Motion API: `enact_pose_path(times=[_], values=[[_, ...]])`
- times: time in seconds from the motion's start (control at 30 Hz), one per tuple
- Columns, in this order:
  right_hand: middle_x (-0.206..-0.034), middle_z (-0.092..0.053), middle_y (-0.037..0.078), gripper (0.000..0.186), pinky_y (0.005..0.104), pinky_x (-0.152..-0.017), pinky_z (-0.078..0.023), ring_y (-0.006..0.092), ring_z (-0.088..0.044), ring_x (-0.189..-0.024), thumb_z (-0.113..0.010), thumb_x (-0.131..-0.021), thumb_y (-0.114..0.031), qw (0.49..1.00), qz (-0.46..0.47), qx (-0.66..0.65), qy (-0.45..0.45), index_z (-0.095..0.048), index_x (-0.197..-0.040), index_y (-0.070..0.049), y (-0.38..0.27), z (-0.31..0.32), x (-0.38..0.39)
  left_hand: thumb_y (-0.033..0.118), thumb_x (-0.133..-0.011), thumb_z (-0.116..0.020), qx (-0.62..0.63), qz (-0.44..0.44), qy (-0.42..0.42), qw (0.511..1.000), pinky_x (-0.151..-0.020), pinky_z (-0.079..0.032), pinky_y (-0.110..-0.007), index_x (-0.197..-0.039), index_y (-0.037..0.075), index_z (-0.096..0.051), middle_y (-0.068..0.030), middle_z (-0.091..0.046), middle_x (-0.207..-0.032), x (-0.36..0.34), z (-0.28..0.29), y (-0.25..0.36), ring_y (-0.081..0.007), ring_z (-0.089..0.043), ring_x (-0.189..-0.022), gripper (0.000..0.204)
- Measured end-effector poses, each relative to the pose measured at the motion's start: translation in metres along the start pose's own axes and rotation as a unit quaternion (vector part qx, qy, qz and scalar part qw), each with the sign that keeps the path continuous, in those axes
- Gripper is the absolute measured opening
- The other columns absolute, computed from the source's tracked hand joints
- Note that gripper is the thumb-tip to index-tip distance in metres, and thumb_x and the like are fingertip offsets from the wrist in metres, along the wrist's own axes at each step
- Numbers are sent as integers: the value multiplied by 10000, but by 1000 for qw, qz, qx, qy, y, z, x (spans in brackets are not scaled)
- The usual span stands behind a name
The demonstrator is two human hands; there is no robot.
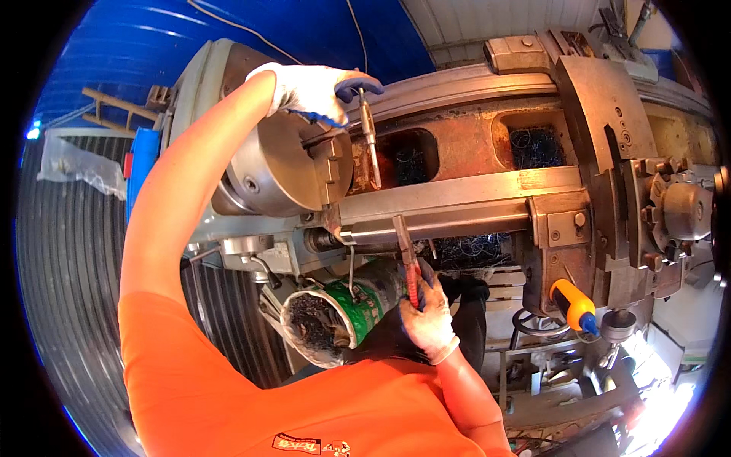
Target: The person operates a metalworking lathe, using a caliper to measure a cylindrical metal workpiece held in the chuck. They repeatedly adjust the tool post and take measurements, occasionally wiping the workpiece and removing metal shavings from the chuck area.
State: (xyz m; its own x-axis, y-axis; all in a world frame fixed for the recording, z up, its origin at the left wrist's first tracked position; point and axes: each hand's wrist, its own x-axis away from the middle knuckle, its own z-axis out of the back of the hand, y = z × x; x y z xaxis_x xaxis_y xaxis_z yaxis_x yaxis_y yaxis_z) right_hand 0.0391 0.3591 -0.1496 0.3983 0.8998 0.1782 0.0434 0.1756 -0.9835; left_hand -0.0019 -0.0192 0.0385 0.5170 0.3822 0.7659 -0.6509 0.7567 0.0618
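My left hand [316, 91], in a white work glove with blue palm and fingers, reaches over the metal lathe chuck [278, 164]. Its fingers close round the top of a slim, stepped metal rod [368, 129], whose narrow end hangs down beside the chuck jaws [329, 169]. Lower down, my gloved right hand [428, 318] grips a red-handled tool [408, 259]. The tool's flat metal end crosses in front of a smooth horizontal lathe bar [449, 222]; whether they touch I cannot tell.
Below the chuck stands a green and white bucket [358, 308] of dark metal shavings. More shavings lie in the bed openings [533, 146]. At the right are the lathe carriage [609, 114], its tool post [662, 209] and a yellow bottle [572, 305] with a blue tip.
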Motion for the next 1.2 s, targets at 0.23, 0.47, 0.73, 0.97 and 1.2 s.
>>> enact_pose_path(times=[0.23, 0.47, 0.73, 0.97, 1.2], values=[[-1399, -441, 298, 618, 529, -1095, -372, 492, -442, -1267, -611, -744, -79, 999, 30, 33, 5, -551, -1356, -14, -13, -19, -21, 67, -696, -754, 17, -131, -59, 990, -1026, -475, -387, -1503, 136, -400, -183, -584, -1364, -35, -12, -22, -291, -577, -1243, 884], [-1448, -406, 310, 606, 488, -1118, -369, 481, -426, -1317, -629, -763, -80, 998, 18, 56, -8, -540, -1354, 19, -37, -14, -40, 38, -689, -725, 45, -89, -93, 991, -981, -498, -337, -1290, 70, -559, -101, -662, -1163, -40, -10, -12, -191, -623, -1082, 625], [-1373, -460, 263, 604, 496, -1058, -396, 455, -468, -1239, -632, -742, -53, 999, 23, 41, 9, -547, -1337, 5, -51, -10, -50, -29, -722, -721, 65, -79, -78, 992, -932, -496, -306, -1185, 49, -599, -58, -676, -1091, -36, -13, -12, -135, -605, -1020, 485], [-1282, -495, 259, 594, 516, -993, -424, 456, -491, -1163, -621, -727, -70, 999, 21, 45, 16, -555, -1312, 7, -57, -13, -56, -18, -721, -733, 47, -68, -76, 994, -899, -496, -299, -1152, 51, -606, -52, -690, -1052, -37, -13, -11, -126, -608, -977, 454], [-1197, -566, 283, 511, 477, -933, -491, 461, -592, -1037, -611, -755, -78, 994, -49, -82, -57, -596, -1255, 27, -46, -4, -58, 21, -722, -756, 17, -87, -64, 994, -877, -505, -306, -1123, 58, -620, -56, -699, -1024, -36, -10, -7, -130, -621, -958, 425]])
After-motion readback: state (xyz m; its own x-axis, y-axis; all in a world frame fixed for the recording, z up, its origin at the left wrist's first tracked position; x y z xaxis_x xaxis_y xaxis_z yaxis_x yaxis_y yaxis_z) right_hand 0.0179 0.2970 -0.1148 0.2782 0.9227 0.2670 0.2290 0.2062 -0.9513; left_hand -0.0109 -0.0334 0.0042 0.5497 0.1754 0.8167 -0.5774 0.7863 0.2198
